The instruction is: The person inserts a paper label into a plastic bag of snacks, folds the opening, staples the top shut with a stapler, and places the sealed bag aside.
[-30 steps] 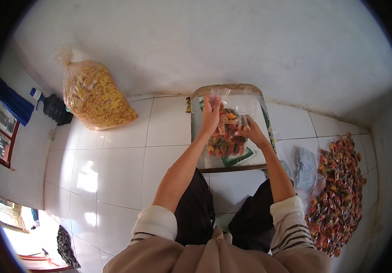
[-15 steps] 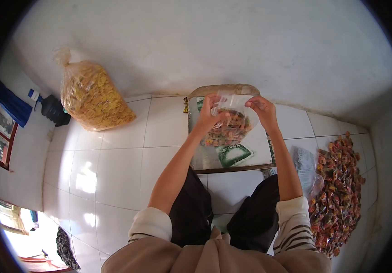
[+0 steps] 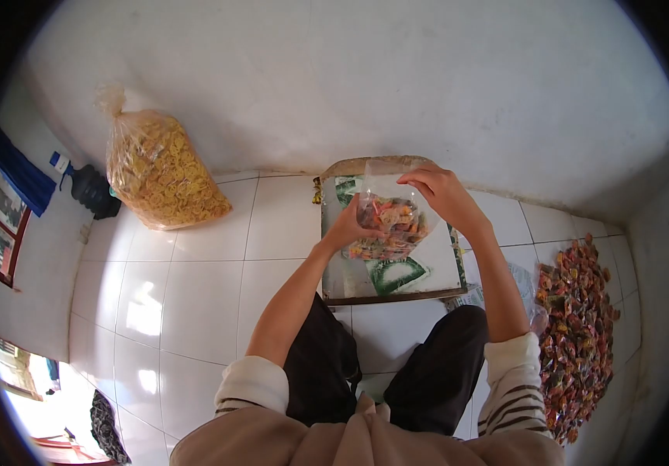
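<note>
A clear plastic bag (image 3: 387, 247) filled with small wrapped snack packets stands on a low worn table (image 3: 334, 272) with green print. My left hand (image 3: 348, 227) is closed around the bag's left side, thumb across its front. At the bag's upper right, my right hand (image 3: 435, 190) has its fingers drawn together on the plastic near the mouth. The bag's unfilled top part rises above the packets, and its far side is hidden.
A big knotted sack of yellow chips (image 3: 168, 171) leans against the wall at left, near a water jug (image 3: 90, 190). A heap of small packets (image 3: 579, 334) lies on the floor at right, beside some loose clear plastic (image 3: 522, 291).
My left hand has gone down from the bag's top to its side. My right hand has shifted slightly left along the mouth. A white strip at the top no longer shows.
</note>
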A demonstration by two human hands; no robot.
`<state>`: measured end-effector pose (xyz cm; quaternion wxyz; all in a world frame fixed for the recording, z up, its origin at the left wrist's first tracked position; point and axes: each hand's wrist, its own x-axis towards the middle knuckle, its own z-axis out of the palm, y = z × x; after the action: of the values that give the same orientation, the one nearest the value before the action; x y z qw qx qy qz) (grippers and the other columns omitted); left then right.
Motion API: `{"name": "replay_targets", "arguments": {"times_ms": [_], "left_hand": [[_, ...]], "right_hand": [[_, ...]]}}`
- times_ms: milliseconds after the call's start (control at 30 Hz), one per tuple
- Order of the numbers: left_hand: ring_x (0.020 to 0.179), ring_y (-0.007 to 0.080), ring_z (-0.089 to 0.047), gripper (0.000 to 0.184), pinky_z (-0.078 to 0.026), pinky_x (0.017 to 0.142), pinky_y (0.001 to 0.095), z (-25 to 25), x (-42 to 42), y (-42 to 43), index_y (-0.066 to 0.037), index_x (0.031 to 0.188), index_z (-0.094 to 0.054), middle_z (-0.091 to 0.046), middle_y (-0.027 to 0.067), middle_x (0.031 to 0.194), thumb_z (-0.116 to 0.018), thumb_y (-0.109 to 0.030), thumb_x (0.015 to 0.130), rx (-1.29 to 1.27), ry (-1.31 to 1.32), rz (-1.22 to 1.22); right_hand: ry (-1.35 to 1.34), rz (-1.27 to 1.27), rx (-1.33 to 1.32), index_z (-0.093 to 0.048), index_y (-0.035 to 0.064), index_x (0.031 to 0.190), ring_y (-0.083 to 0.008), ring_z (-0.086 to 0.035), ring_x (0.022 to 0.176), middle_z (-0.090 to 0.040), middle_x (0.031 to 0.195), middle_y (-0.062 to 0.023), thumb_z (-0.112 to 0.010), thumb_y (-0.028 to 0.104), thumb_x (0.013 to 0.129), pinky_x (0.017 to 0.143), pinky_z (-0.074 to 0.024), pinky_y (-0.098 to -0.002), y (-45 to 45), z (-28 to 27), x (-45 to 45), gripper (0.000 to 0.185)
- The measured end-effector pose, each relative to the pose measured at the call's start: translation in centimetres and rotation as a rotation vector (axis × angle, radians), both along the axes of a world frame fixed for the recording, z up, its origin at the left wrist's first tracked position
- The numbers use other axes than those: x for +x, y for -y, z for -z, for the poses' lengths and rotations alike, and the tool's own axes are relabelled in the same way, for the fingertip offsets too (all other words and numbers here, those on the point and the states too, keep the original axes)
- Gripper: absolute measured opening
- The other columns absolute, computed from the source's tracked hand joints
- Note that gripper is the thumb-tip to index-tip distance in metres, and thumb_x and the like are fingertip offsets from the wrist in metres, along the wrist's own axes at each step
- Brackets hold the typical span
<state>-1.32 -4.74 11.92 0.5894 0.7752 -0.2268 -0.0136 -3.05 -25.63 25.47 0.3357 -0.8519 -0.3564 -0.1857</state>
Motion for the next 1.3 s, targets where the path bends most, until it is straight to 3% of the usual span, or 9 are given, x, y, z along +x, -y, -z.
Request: {"name": "replay_targets", "arguments": {"times_ms": [67,133,167,233,333,433,567,833,1300], "left_hand": [[0.102,0.0172,-0.05,0.086,-0.042,0.085,0.0306,-0.3,-0.6,0.1,-0.005,0.123,-0.034,-0.051,0.0097,0.111,-0.083,-0.021,0.054,-0.047,-0.04,0.014],[0.101,0.0163,-0.05,0.084,-0.043,0.084,0.0302,0.9,-0.2,-0.2,-0.005,0.121,-0.035,-0.051,0.0091,0.11,-0.083,-0.019,0.055,-0.094,-0.084,0.024],[0.099,0.0159,-0.051,0.082,-0.044,0.083,0.0299,2.2,0.5,-0.4,-0.005,0.121,-0.035,-0.051,0.0089,0.109,-0.083,-0.019,0.055,-0.115,-0.063,0.039],[0.098,0.0154,-0.051,0.081,-0.045,0.082,0.0295,2.8,0.6,-0.4,-0.005,0.12,-0.035,-0.051,0.0086,0.107,-0.082,-0.019,0.055,-0.136,-0.053,0.057],[0.094,0.0146,-0.052,0.08,-0.046,0.079,0.0283,3.0,0.9,-0.3,-0.005,0.119,-0.035,-0.052,0.0085,0.104,-0.082,-0.017,0.056,-0.244,-0.141,0.075],[0.091,0.0141,-0.054,0.076,-0.047,0.077,0.0279,2.9,0.6,-0.1,-0.004,0.118,-0.036,-0.053,0.0088,0.103,-0.08,-0.013,0.058,-0.146,-0.037,0.006],[0.088,0.0139,-0.056,0.069,-0.049,0.073,0.0272,1.6,0.0,-0.1,-0.003,0.116,-0.036,-0.054,0.0094,0.104,-0.077,-0.006,0.061,-0.163,-0.079,0.016],[0.08,0.0134,-0.059,0.068,-0.05,0.072,0.0269,1.6,-0.3,0.2,-0.004,0.117,-0.037,-0.054,0.0084,0.105,-0.075,-0.002,0.061,-0.167,-0.06,0.002],[0.101,0.0156,-0.049,0.078,-0.046,0.079,0.0267,-0.8,-0.9,2.0,-0.005,0.123,-0.037,-0.047,0.0106,0.117,-0.08,-0.015,0.059,-0.24,0.0,0.007]], "right_hand": [[-0.017,0.014,-0.091,-0.061,0.0029,0.091,-0.0185,-0.058,0.076,-0.061,0.085,-0.0097,-0.054,0.011,0.083,0.066,-0.0456,-0.0305,-0.4,-0.3,0.7,0.014],[-0.41,0.137,-0.109,-0.062,0.0034,0.092,-0.0187,-0.059,0.075,-0.062,0.083,-0.0103,-0.055,0.01,0.081,0.064,-0.0457,-0.0295,-1.3,-2.4,0.3,0.015],[-0.415,0.134,-0.11,-0.062,0.0034,0.092,-0.0187,-0.059,0.075,-0.062,0.083,-0.0103,-0.055,0.01,0.081,0.064,-0.0457,-0.0295,-1.7,-2.4,0.8,0.015],[-0.502,0.105,-0.409,-0.062,0.0039,0.092,-0.0195,-0.059,0.075,-0.062,0.079,-0.0106,-0.06,0.01,0.075,0.065,-0.0458,-0.0302,-2.0,-1.9,1.9,0.018],[-0.33,-0.131,-0.579,-0.061,0.0044,0.091,-0.0269,-0.058,0.076,-0.059,0.076,-0.0121,-0.062,0.007,0.069,0.064,-0.0459,-0.0369,-2.5,0.3,3.4,0.022],[-0.119,0.003,-0.686,-0.059,0.0046,0.091,-0.0281,-0.058,0.079,-0.058,0.08,-0.0123,-0.064,0.006,0.066,0.064,-0.0461,-0.0382,-3.0,3.4,4.2,0.025],[0.037,0.051,-0.723,-0.052,0.0048,0.089,-0.0282,-0.056,0.087,-0.054,0.09,-0.0107,-0.074,0.018,0.059,0.069,-0.0466,-0.0363,-2.7,3.8,3.3,0.04],[-0.407,-0.02,-0.545,-0.059,0.0019,0.082,-0.0271,-0.06,0.076,-0.062,0.077,-0.0134,-0.066,0.012,0.063,0.067,-0.0468,-0.0361,-1.2,3.8,4.6,0.023],[-0.362,0.043,-0.54,-0.061,0.0044,0.091,-0.0315,-0.059,0.085,-0.061,0.086,-0.016,-0.068,0.015,0.065,0.074,-0.0464,-0.0395,-1.4,3.2,2.5,0.029]]}}
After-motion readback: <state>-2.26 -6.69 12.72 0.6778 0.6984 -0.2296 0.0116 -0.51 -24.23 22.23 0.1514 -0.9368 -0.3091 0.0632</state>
